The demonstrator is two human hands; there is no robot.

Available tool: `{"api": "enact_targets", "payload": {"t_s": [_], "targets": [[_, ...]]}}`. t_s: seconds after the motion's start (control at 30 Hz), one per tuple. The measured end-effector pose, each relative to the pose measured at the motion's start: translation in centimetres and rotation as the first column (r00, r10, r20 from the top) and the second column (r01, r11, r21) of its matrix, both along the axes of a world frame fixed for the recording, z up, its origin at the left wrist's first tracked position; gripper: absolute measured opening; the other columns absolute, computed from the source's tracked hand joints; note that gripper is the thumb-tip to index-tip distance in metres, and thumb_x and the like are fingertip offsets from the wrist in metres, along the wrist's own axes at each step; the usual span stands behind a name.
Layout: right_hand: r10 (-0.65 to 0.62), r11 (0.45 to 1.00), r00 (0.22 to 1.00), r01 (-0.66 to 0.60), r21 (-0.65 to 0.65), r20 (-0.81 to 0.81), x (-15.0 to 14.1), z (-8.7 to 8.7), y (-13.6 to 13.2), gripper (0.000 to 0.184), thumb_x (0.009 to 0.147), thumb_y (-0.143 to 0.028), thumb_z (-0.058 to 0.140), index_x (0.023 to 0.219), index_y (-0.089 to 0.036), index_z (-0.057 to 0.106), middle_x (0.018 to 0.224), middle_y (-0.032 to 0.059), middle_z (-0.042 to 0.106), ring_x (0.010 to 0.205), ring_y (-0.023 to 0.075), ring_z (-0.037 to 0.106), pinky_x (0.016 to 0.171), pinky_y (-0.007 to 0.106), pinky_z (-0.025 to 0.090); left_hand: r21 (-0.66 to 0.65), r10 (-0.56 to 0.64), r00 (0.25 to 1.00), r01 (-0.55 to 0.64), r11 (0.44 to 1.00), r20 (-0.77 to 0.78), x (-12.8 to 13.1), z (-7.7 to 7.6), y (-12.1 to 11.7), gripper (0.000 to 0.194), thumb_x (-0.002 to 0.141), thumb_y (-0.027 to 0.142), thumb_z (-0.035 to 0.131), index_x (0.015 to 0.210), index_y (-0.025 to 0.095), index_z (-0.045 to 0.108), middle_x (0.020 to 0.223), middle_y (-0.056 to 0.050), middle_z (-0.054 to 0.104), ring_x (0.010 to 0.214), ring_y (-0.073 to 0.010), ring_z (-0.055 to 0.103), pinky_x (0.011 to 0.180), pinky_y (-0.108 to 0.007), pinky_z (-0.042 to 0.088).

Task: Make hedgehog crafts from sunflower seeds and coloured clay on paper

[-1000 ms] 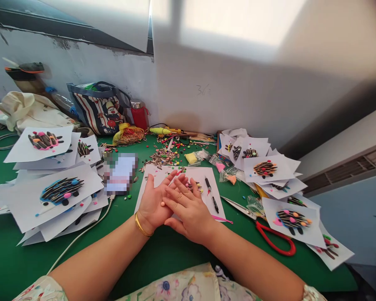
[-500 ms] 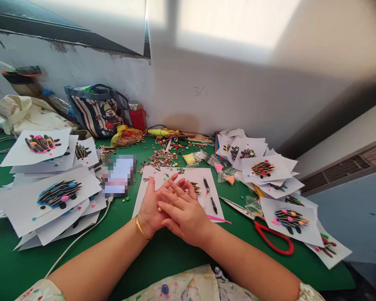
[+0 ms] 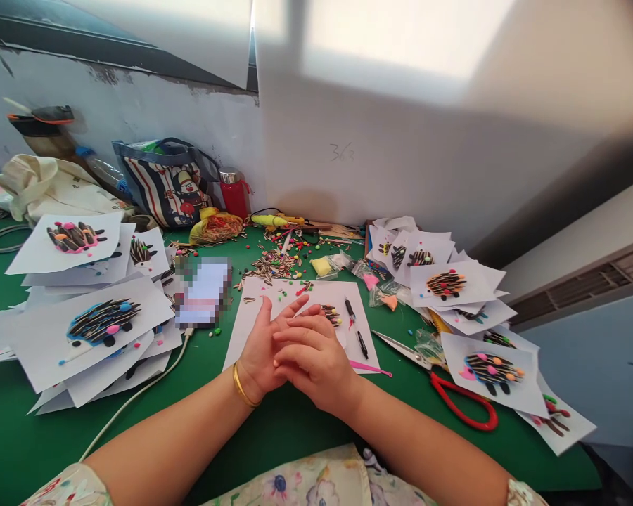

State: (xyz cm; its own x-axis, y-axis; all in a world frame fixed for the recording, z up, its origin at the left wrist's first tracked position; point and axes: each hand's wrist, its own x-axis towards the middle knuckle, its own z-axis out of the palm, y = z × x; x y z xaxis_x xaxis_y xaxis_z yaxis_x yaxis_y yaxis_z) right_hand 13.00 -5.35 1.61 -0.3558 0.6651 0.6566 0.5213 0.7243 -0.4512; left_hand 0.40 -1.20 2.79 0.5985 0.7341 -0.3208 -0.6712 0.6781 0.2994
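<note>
My left hand [image 3: 269,344] is palm up over the white paper [image 3: 243,320], its fingers stretched out and a gold bangle at the wrist. Across that palm lies my right hand [image 3: 316,358], fingers bent and close together. A tiny peach-coloured ball [image 3: 276,363] shows at the right fingertips, against the left palm; it is partly hidden. Beyond the hands, a sunflower-seed picture [image 3: 330,315] with coloured dots is on the paper, half covered by the fingers. A black pen [image 3: 351,309], its cap [image 3: 361,344] and a pink plastic tool [image 3: 370,367] lie to the right.
Red-handled scissors [image 3: 461,400] lie open at the right. Stacks of hedgehog pictures stand left [image 3: 47,351] and right [image 3: 488,358]. A phone [image 3: 205,292] on a cable is left of the paper. Loose seeds [image 3: 271,266], bagged clay [image 3: 321,266] and a striped bag [image 3: 163,186] are behind.
My right fingers have curled more and drawn together over the left palm, after lying flatter. The peach-coloured ball is less exposed. The view has shifted slightly.
</note>
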Motion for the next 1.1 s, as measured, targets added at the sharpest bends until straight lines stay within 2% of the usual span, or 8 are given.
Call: {"api": "enact_targets", "payload": {"t_s": [0.37, 0.57, 0.63, 0.73, 0.83, 0.93, 1.03, 1.1], "targets": [[-0.034, 0.996, 0.998, 0.031, -0.082, -0.043, -0.2, 0.0, 0.1, 0.002, 0.085, -0.024, 0.069, 0.087, -0.025, 0.07, 0.113, 0.0005, 0.071, 0.116, 0.021, 0.055, 0.104, 0.042, 0.04, 0.014, -0.035, 0.999, 0.036, 0.999, -0.019, 0.2, -0.1, -0.2, 0.063, 0.093, 0.066, 0.035, 0.127, 0.017, 0.057, 0.115, -0.014, 0.068, 0.11, -0.0286, 0.065, 0.097, -0.044, 0.05], [-0.015, 0.993, 0.991, -0.002, -0.122, -0.134, 1.4, 0.6, 0.5, 0.008, 0.09, -0.021, 0.06, 0.092, -0.025, 0.067, 0.111, 0.004, 0.071, 0.111, 0.0201, 0.06, 0.101, 0.042, 0.045, 0.066, 0.001, 1.0, 0.001, 0.998, -0.03, 0.0, 0.5, 0.2, 0.064, 0.093, 0.067, 0.03, 0.122, 0.018, 0.06, 0.11, -0.013, 0.068, 0.1, -0.0238, 0.066, 0.089, -0.039, 0.053], [-0.08, 0.986, 0.976, 0.047, -0.162, -0.203, 3.0, 1.2, 1.0, 0.01, 0.092, -0.021, 0.057, 0.095, -0.025, 0.066, 0.109, 0.005, 0.07, 0.106, 0.0195, 0.062, 0.095, 0.039, 0.049, 0.125, 0.066, 0.997, -0.06, 0.99, -0.043, -0.1, 0.6, 0.6, 0.061, 0.094, 0.065, 0.033, 0.117, 0.017, 0.063, 0.104, -0.011, 0.068, 0.097, -0.0209, 0.065, 0.086, -0.035, 0.053], [-0.301, 0.944, 0.909, 0.242, -0.223, -0.287, 5.3, 1.9, 2.0, 0.009, 0.093, -0.025, 0.057, 0.096, -0.024, 0.065, 0.096, 0.0035, 0.069, 0.09, 0.0174, 0.064, 0.081, 0.033, 0.052, 0.28, 0.18, 0.968, -0.126, 0.952, -0.177, -0.4, 0.2, 1.2, 0.046, 0.093, 0.056, 0.047, 0.108, 0.018, 0.067, 0.093, -0.006, 0.065, 0.092, -0.017, 0.062, 0.083, -0.029, 0.051], [-0.372, 0.912, 0.898, 0.306, -0.274, -0.234, 6.7, 2.2, 2.9, 0.017, 0.092, -0.027, 0.058, 0.107, -0.025, 0.064, 0.094, 0.0028, 0.069, 0.086, 0.017, 0.063, 0.079, 0.032, 0.052, 0.54, 0.339, 0.831, -0.056, 0.84, -0.441, -0.6, -0.6, 1.7, 0.027, 0.087, 0.042, 0.063, 0.102, 0.02, 0.068, 0.088, -0.002, 0.062, 0.087, -0.0146, 0.059, 0.078, -0.025, 0.047], [-0.286, 0.927, 0.95, 0.243, -0.285, -0.122, 7.2, 1.8, 3.3, 0.015, 0.093, -0.026, 0.057, 0.104, -0.025, 0.067, 0.097, 0.0036, 0.07, 0.091, 0.0182, 0.063, 0.083, 0.033, 0.052, 0.716, 0.491, 0.59, 0.228, 0.66, -0.641, -0.6, -1.5, 1.9, 0.018, 0.082, 0.033, 0.068, 0.094, 0.02, 0.067, 0.087, -0.002, 0.062, 0.079, -0.0157, 0.056, 0.074, -0.028, 0.045], [-0.258, 0.918, 0.966, 0.256, -0.302, 0.034, 7.5, 0.9, 3.3, 0.012, 0.092, -0.023, 0.058, 0.095, -0.023, 0.07, 0.093, 0.0043, 0.07, 0.091, 0.0193, 0.063, 0.082, 0.033, 0.05, 0.731, 0.635, 0.392, 0.514, 0.449, -0.666, -0.5, -2.1, 1.9, 0.008, 0.081, 0.027, 0.067, 0.085, 0.02, 0.067, 0.086, -0.004, 0.061, 0.083, -0.0196, 0.056, 0.074, -0.031, 0.044], [-0.282, 0.889, 0.949, 0.314, -0.334, 0.141, 7.7, 0.3, 3.2, 0.01, 0.09, -0.02, 0.06, 0.091, -0.023, 0.07, 0.091, 0.0036, 0.07, 0.088, 0.0193, 0.063, 0.08, 0.033, 0.048, 0.677, 0.7, 0.301, 0.648, 0.348, -0.648, -0.4, -2.3, 1.9, 0.005, 0.082, 0.026, 0.066, 0.081, 0.021, 0.068, 0.085, -0.005, 0.061, 0.087, -0.0216, 0.056, 0.077, -0.033, 0.044]]}}
